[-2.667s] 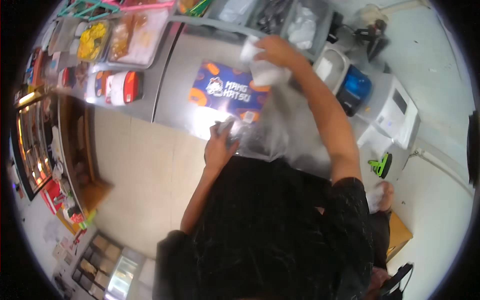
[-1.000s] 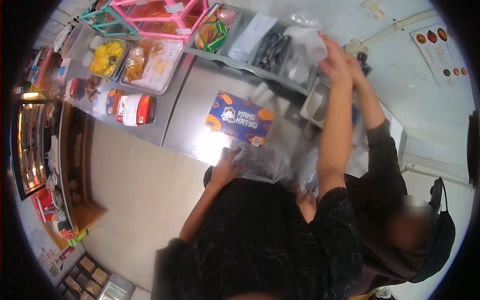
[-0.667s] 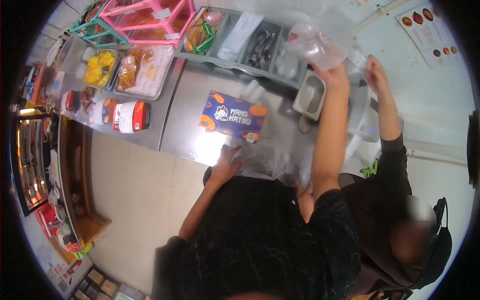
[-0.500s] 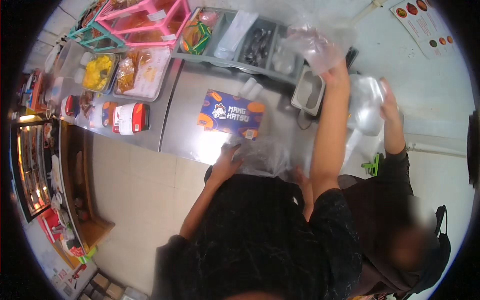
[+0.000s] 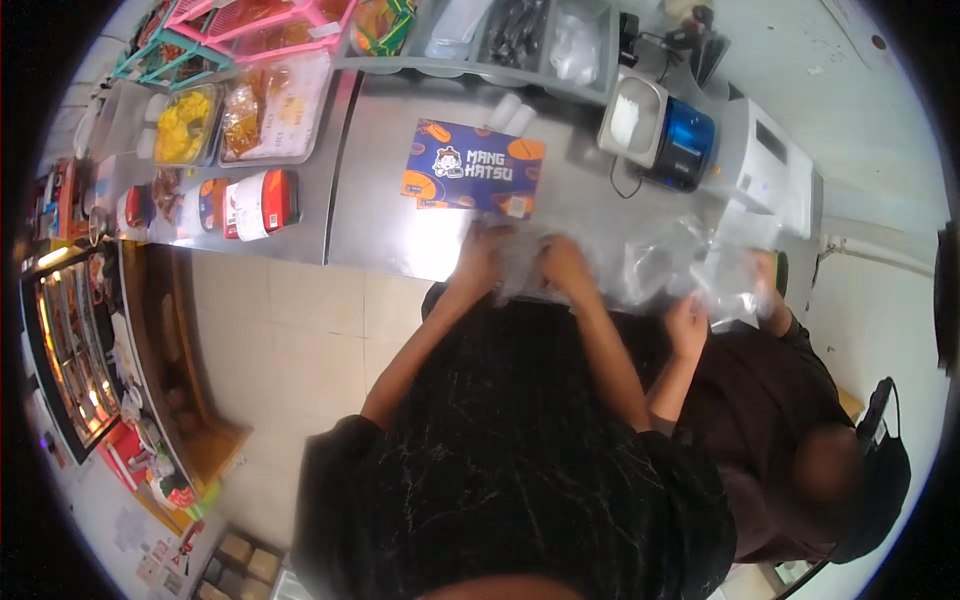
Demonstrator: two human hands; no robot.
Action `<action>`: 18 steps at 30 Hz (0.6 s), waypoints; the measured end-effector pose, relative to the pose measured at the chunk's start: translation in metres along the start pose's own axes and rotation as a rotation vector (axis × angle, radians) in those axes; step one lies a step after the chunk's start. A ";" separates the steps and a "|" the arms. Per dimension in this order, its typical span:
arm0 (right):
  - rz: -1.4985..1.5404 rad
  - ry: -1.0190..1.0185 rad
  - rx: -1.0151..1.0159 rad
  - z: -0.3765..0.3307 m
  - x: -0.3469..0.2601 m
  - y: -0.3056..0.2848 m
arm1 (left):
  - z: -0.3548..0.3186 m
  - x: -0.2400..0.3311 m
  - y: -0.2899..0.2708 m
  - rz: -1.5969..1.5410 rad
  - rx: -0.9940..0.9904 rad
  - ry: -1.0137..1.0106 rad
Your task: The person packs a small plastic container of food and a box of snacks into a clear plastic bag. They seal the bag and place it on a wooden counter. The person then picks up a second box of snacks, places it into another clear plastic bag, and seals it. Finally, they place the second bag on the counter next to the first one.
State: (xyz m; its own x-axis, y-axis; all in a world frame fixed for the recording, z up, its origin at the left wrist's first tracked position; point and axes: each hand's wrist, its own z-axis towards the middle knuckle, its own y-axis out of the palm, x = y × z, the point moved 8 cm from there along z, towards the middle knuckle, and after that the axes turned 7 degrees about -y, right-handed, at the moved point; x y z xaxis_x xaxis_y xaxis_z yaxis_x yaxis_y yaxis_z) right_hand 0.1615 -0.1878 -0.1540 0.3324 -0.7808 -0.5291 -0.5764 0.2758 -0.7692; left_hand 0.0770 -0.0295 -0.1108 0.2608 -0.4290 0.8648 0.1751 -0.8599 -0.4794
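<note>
A clear plastic bag [image 5: 519, 268] lies at the front edge of the steel counter, between my hands. My left hand [image 5: 482, 262] grips its left side, fingers bent and slightly blurred. On the bag's other side my right hand [image 5: 565, 266] has its fingers curled on the plastic. Just beyond them sits a blue and orange printed carton box [image 5: 475, 168], flat on the counter. To my right, a co-worker's hands [image 5: 687, 326] handle another clear plastic bag [image 5: 725, 285].
Behind the box stands a grey divided organizer [image 5: 470, 70] with bags and cutlery. Farther right are a steel container [image 5: 636, 120], a blue and black device [image 5: 686, 145] and a white machine [image 5: 765, 165]. Trays of food [image 5: 187, 125] and red boxes [image 5: 260, 205] are at left.
My right hand has come down from its raised position at upper right to the bag by my left hand. The co-worker's hands and bag have lowered to the counter's edge.
</note>
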 end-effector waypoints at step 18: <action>-0.520 -0.010 -0.080 -0.044 -0.041 -0.029 | -0.009 0.011 0.009 0.213 -0.142 -0.152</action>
State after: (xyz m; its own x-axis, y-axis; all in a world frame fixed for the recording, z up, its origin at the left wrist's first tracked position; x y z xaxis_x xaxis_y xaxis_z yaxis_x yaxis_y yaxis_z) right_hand 0.1313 -0.1882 -0.0941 0.5965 -0.7977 -0.0887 -0.3884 -0.1902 -0.9016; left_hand 0.0730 -0.0443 -0.1038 0.4188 -0.5668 0.7095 -0.0302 -0.7896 -0.6129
